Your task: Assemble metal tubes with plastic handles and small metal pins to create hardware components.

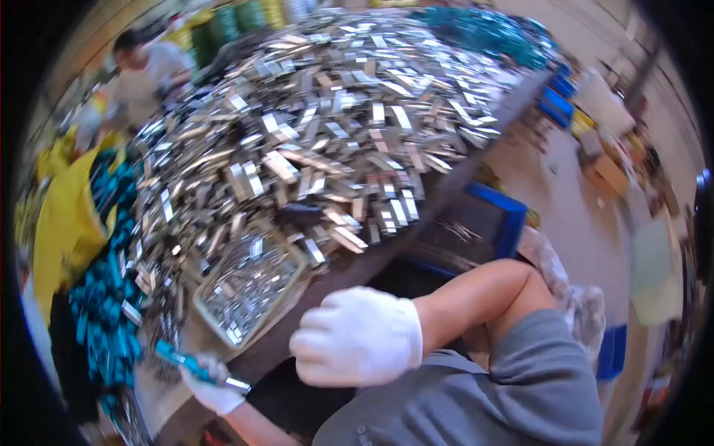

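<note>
My left hand (210,386), in a white glove, is closed around a long teal piece with a shiny metal end (178,357) near the table's front left edge. I cannot make out its exact kind. In the middle foreground my right hand (353,338), gloved in white too, is raised in front of me with its fingers curled in; whatever it may hold is hidden. Between the hands and the heap stands a pale plastic tray (299,276) of small shiny metal bits. Beyond it spreads a large pile of flat metal pieces (327,149).
Many teal pieces (104,327) are heaped at the left, beside a yellow sack (63,215). A teal pile (491,33) lies at the far right. A blue-rimmed bin (513,227) stands right of the table. Another person (141,78) is at the far left.
</note>
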A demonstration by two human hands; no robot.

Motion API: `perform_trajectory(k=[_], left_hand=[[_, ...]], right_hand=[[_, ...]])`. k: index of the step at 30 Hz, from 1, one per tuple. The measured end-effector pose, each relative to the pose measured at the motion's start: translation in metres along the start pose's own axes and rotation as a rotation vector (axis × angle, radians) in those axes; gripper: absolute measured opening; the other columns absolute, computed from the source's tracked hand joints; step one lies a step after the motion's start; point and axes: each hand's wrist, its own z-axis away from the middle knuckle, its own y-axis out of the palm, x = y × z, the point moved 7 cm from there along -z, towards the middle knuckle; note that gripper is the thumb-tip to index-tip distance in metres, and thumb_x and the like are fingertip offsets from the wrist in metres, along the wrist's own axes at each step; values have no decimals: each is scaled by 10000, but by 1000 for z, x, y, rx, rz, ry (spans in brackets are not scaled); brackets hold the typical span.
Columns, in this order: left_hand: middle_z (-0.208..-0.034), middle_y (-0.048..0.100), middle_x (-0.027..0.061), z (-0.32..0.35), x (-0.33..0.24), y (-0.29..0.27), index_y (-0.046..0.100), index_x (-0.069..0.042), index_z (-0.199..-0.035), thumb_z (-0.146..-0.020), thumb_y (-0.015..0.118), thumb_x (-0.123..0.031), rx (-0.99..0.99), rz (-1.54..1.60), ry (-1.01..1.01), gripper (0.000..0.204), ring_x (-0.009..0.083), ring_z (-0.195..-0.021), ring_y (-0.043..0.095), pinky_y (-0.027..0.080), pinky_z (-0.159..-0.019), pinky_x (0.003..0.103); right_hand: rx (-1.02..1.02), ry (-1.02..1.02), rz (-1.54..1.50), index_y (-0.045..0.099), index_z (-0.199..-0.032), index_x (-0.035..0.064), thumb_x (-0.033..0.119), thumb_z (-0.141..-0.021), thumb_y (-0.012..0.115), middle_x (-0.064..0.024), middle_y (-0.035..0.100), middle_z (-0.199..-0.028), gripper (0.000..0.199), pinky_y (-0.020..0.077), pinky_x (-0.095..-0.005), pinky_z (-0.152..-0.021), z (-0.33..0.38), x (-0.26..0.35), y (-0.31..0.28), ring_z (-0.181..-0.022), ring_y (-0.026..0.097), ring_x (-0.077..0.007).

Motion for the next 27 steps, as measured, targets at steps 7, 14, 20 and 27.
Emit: perform_trajectory(k=[7, 14, 20, 27], left_hand=[[-650, 453, 50, 12, 0, 2, 481, -66, -783, -883, 486, -364, 112, -34, 19, 314, 138, -435, 364, 321, -396, 271], [-617, 430, 18, 3, -2, 4, 487, -101, -757, -854, 519, -343, 209, -58, -7, 263, 119, -453, 389, 335, -418, 249], [-584, 336, -55, 20, 2, 25, 462, -153, -711, -868, 519, -342, 108, -204, -5, 252, 78, -439, 313, 274, -404, 209], [-621, 425, -31, -20, -48, -91, 514, -137, -748, -913, 496, -337, 153, -82, 48, 260, 97, -539, 412, 355, -472, 260]], right_hand=[[-433, 1060, 20, 624, -1022, 87, 154, -855, 595, -137, 636, -926, 182, 514, -389, -749, 289, -23, 13, -852, 625, -325], [-569, 1725, 324, 628, -952, 63, 137, -815, 578, -160, 636, -928, 163, 483, -406, -806, 572, -7, 43, -897, 606, -347], [-699, 1751, 452, 607, -1100, 58, 137, -833, 561, -173, 635, -1071, 282, 472, -362, -894, 698, -191, -25, -1016, 604, -315], [20, 1759, 42, 471, -1353, 164, 544, -701, 698, -126, 535, -1314, 789, 387, -376, -1027, 714, -373, 15, -1209, 502, -314]])
